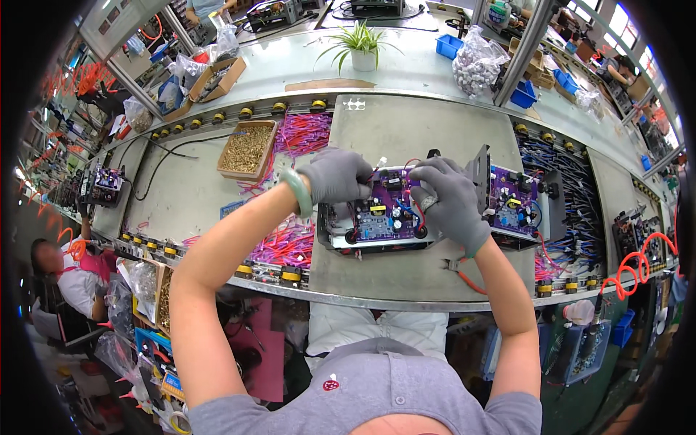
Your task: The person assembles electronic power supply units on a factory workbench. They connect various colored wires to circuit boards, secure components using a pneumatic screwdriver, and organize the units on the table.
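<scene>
We are holding both gloved hands over a purple circuit board, which is lying between them in an open metal case. Our left grip is curling over the board's left edge, with a white connector standing just beyond its fingertips. Our right grip is bending over the board's right side, its fingers pointing down near the red wire. Both grips are showing bent fingers, but we cannot tell whether either is closing on anything, as the tips are partly hidden. Just right of the right grip, a second board unit is standing; nearer to us than that grip, an orange-handled tool is lying on the worktop. Beyond the left grip, leftward, a box is holding brass-coloured pieces.
</scene>
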`<state>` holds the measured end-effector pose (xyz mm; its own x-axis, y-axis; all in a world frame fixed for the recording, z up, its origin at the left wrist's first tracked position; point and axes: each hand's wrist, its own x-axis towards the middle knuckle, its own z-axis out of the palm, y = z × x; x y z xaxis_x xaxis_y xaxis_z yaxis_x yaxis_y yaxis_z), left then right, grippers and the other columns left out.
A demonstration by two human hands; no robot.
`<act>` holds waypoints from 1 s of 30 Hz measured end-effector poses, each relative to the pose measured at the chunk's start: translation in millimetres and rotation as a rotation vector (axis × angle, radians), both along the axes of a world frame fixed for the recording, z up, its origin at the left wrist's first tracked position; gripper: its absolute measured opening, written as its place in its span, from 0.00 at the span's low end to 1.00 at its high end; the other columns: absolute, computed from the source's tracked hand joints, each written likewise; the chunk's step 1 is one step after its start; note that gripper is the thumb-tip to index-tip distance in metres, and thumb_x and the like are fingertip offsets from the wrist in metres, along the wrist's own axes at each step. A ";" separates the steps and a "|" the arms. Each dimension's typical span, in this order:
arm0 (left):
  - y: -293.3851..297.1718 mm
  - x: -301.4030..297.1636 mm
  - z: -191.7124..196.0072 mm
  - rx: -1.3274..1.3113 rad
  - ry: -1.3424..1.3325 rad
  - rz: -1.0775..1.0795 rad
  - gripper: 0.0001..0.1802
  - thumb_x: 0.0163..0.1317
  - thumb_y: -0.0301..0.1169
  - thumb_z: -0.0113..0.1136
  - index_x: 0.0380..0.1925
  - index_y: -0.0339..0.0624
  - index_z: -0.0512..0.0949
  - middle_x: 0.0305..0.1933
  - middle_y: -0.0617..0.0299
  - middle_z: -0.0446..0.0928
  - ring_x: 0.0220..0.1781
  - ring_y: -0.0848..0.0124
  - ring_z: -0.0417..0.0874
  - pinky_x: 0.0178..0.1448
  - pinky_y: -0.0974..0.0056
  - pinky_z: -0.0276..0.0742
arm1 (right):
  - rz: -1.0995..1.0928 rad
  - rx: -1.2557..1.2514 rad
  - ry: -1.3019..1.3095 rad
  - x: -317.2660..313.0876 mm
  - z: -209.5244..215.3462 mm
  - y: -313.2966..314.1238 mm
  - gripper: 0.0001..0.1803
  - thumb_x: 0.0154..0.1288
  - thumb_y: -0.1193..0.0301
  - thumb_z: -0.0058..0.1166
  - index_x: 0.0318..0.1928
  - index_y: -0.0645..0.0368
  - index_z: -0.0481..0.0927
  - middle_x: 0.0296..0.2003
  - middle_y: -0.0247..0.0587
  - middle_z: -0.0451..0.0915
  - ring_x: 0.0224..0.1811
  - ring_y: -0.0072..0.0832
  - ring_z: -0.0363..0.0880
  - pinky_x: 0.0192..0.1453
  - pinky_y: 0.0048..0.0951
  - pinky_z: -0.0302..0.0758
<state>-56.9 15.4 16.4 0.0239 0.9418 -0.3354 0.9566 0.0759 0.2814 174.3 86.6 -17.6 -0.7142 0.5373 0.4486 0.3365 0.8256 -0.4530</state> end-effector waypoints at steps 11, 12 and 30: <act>31.6 0.4 11.8 -0.041 0.283 -0.259 0.49 0.46 0.59 0.71 0.66 0.48 0.67 0.59 0.50 0.76 0.59 0.54 0.78 0.62 0.53 0.67 | -0.004 -0.068 0.070 -1.3 0.3 -1.0 0.08 0.57 0.68 0.63 0.39 0.51 0.83 0.42 0.35 0.83 0.53 0.37 0.78 0.59 0.40 0.71; 32.9 -6.5 8.2 0.010 0.186 -0.252 0.51 0.45 0.57 0.72 0.68 0.48 0.65 0.59 0.49 0.76 0.60 0.53 0.77 0.65 0.53 0.67 | -0.003 -0.058 0.081 -1.9 -3.1 -1.5 0.08 0.57 0.68 0.63 0.38 0.51 0.83 0.42 0.35 0.83 0.52 0.37 0.78 0.58 0.40 0.71; -55.8 -11.7 -20.2 0.989 0.095 0.064 0.05 0.59 0.34 0.61 0.27 0.48 0.80 0.26 0.60 0.80 0.31 0.59 0.81 0.50 0.56 0.72 | 0.093 -0.247 0.074 -88.3 -4.0 -41.8 0.08 0.63 0.69 0.57 0.41 0.57 0.82 0.37 0.47 0.82 0.37 0.46 0.81 0.41 0.42 0.76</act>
<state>-68.6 -40.4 -3.8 -0.0229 0.7970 0.6036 0.9807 -0.0994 0.1685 86.0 44.9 -21.5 -0.7356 0.5710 0.3645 0.2234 0.7124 -0.6653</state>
